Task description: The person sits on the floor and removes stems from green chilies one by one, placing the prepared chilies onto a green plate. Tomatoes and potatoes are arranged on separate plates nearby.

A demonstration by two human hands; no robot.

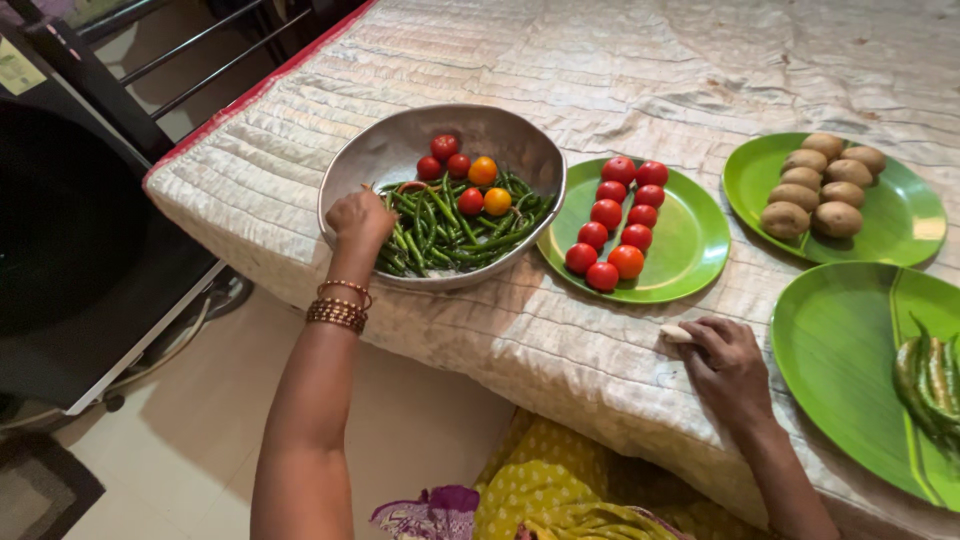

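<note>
My left hand reaches into a steel bowl, fingers closed among the green chillies at its near side; whether it grips one I cannot tell. Several red and orange tomatoes lie in the same bowl behind the chillies. My right hand rests on the quilted cloth near the table's front edge, fingers curled over a small pale object. Between my hands sits a green plate with two rows of red tomatoes.
A green plate of brown potatoes stands at the back right. A green divided plate at the right holds a few green chillies. The quilted cloth covers the table. A dark appliance stands on the left.
</note>
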